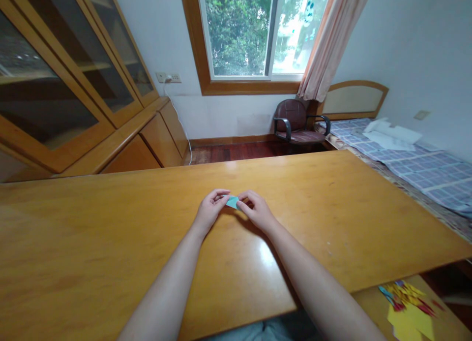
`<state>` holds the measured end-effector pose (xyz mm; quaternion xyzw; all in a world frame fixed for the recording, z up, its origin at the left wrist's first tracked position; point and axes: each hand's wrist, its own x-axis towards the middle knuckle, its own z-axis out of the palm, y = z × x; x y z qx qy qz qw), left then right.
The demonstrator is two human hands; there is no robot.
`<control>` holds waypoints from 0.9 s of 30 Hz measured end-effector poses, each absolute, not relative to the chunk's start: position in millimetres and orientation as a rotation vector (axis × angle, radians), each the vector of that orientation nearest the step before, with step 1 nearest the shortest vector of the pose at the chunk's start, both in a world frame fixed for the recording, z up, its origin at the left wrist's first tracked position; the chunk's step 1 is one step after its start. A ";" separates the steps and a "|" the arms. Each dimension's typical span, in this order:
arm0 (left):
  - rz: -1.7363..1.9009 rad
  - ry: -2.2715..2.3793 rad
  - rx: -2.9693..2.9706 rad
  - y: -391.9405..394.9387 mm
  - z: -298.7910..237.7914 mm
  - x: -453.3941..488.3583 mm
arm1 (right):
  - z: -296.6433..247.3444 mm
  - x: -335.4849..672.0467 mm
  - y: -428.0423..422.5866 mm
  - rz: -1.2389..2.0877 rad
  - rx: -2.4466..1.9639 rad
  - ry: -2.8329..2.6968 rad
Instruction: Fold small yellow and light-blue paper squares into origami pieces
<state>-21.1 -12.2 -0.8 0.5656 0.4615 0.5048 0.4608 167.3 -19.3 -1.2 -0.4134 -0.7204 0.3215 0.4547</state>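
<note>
A small light-blue piece of paper [232, 202] is held between my two hands over the far middle of the wooden table. My left hand [213, 209] pinches its left end between thumb and fingers. At the right end, my right hand [257, 210] grips the paper the same way, thumb toward me. The paper looks folded, though it is too small to make out its creases. Parts of both ends are hidden by my fingertips.
The wooden table [110, 242] stretches wide around my hands. Lower right, a lower surface [372, 306] bears yellow paper [411, 324] and several coloured folded pieces [405, 294]. Beyond stand a brown armchair [295, 119], a bed [416, 164] and a glass-fronted cabinet [106, 117].
</note>
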 end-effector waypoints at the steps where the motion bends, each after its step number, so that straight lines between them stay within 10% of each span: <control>1: 1.233 1.136 1.389 -12.3 -0.7 -20.7 | -1.3 167.3 -19.1 0.789 -1.019 -1.776; 27: 1.107 1.151 1.729 -14.7 -1.6 -16.0 | -2.6 168.6 -13.6 0.720 -1.095 -1.665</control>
